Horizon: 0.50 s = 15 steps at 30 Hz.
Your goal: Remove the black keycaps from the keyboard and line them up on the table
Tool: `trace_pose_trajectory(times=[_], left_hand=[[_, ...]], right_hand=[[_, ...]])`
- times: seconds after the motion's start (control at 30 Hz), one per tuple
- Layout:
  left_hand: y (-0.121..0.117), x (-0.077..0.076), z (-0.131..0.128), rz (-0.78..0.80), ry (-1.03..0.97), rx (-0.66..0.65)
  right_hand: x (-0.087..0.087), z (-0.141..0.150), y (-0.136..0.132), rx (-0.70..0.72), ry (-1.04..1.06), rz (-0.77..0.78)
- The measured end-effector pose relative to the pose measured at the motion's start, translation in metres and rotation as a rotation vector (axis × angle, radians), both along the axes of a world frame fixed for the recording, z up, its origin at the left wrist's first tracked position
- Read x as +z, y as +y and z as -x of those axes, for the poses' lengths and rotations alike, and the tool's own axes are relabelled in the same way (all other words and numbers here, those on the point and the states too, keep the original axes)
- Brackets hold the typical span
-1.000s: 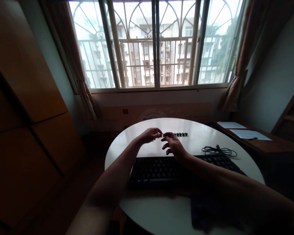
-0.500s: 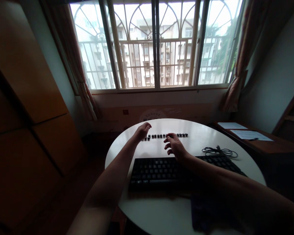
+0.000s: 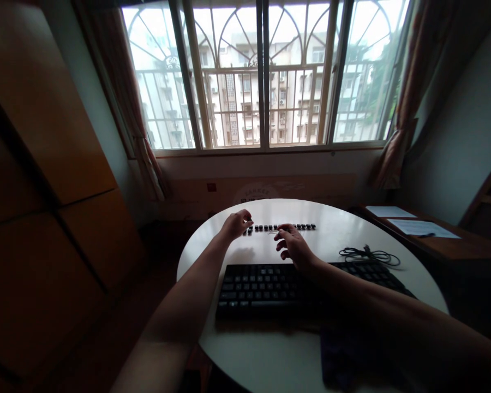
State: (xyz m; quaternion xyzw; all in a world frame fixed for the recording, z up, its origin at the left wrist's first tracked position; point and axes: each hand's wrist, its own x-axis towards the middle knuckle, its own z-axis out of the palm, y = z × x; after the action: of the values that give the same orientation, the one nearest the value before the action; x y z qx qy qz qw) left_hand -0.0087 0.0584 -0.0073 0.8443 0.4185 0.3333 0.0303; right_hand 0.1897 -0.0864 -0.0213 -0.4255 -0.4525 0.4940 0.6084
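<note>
Small black keycaps (image 3: 265, 227) stand in a row across the far part of the white round table (image 3: 213, 234), with a few more slightly nearer at the left end. My left hand (image 3: 235, 225) is at that left end, thumb and fingertips pinched on a small dark piece that looks like a keycap (image 3: 250, 219). Between the thumb and forefinger of my right hand (image 3: 292, 245) is a thin wire keycap puller (image 3: 272, 233), pointing left; the other fingers curl loosely. Under my right wrist lies a black keyboard (image 3: 262, 286), partly hidden by the forearm.
A coiled black cable (image 3: 368, 254) rests behind the keyboard's right part. Near the table's front edge lies a dark purple cloth-like thing (image 3: 339, 355). Papers (image 3: 423, 228) and a pen lie on a brown desk (image 3: 474, 248) to the right. A barred window (image 3: 264, 82) is ahead.
My left hand has come down slightly, and its fingertips now pinch closer to the row's left end. The wire puller shows more clearly in my right hand, which has barely moved.
</note>
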Motion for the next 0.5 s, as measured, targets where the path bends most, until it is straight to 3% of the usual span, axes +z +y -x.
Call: trace_pose_trajectory(times=[0.3,0.5], left_hand=[[-0.012,0.002,-0.009,-0.076,0.218,0.007],[-0.013,-0.006,-0.014,-0.001,0.322,-0.047]], right_hand=[[-0.002,0.001,0.002,0.011,-0.021,-0.024],[-0.001,0.002,0.000,0.026,-0.041,-0.037]])
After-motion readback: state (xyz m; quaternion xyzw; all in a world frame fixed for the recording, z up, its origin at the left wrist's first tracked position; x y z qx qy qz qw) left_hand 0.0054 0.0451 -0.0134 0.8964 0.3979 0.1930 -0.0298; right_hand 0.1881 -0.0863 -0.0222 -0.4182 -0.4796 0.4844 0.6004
